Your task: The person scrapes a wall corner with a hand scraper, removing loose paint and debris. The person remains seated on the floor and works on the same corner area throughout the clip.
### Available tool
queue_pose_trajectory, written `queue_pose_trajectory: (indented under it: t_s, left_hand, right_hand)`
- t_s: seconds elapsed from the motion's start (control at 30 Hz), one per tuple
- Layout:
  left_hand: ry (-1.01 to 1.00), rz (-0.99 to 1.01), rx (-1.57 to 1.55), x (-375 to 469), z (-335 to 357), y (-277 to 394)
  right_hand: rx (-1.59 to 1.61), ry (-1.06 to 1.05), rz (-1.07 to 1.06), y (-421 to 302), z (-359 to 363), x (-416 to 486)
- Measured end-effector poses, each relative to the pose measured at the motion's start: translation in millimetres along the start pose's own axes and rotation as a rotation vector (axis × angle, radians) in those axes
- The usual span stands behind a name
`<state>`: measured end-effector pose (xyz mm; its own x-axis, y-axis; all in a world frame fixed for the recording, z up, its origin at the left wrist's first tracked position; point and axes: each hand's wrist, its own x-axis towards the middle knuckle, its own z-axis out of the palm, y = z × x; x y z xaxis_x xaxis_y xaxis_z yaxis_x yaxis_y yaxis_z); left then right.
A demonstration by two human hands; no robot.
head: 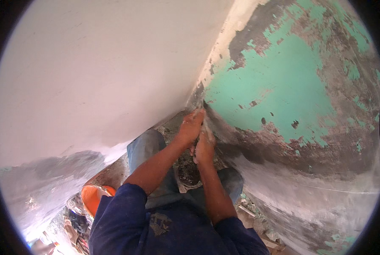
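Both my hands are close together, low in the corner where two walls meet. My right hand [206, 145] is closed around a narrow flat tool [206, 127], which looks coated with plaster; its exact kind is hard to make out. Against the tool's upper part lies my left hand [193, 125], its fingers pointing into the corner. Whether the left fingers grip the tool is hidden. Just beyond the fingertips, the corner joint [199, 94] shows grey and cream patches. On the right, the wall [282, 83] has green paint worn through to grey and brown.
A smooth pale wall [97, 70] rises on the left. Beside my left elbow is an orange bucket [91, 197], with crumpled debris [75, 234] below it. My bent knees [147, 145] sit between the walls. Rubble [260, 220] lies along the right wall's foot.
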<state>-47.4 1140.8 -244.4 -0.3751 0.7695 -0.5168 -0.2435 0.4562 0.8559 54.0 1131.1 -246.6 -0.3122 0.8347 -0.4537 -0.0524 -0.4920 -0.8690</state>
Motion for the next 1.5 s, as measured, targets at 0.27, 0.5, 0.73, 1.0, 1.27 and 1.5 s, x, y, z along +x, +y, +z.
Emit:
queue_pose_trajectory:
  t_s: [0.27, 0.5, 0.73, 1.0, 1.27, 1.5]
  left_hand:
    - [-0.084, 0.103, 0.156, -22.0, 10.1, -10.7]
    - [0.048, 0.207, 0.071, -23.6, 24.5, -7.1]
    - [0.023, 0.083, 0.128, 14.5, -3.8, -14.1]
    - [0.288, 0.21, 0.055, 41.2, 0.2, -34.4]
    - [-0.086, 0.001, 0.191, 5.5, 3.6, -90.9]
    - [0.071, -0.24, -0.313, 7.8, -32.3, -160.2]
  right_hand:
    - [-0.034, 0.135, -0.12, 25.6, -9.6, -19.5]
    - [0.005, 0.039, -0.145, 14.2, -18.7, -1.6]
    - [0.034, -0.001, -0.004, 4.4, 7.7, 0.2]
    - [-0.086, -0.044, 0.013, -0.4, 8.9, 25.4]
    - [-0.075, -0.083, 0.225, 34.1, -32.1, -16.4]
    - [-0.719, -0.558, 0.106, 63.4, -115.1, -93.1]
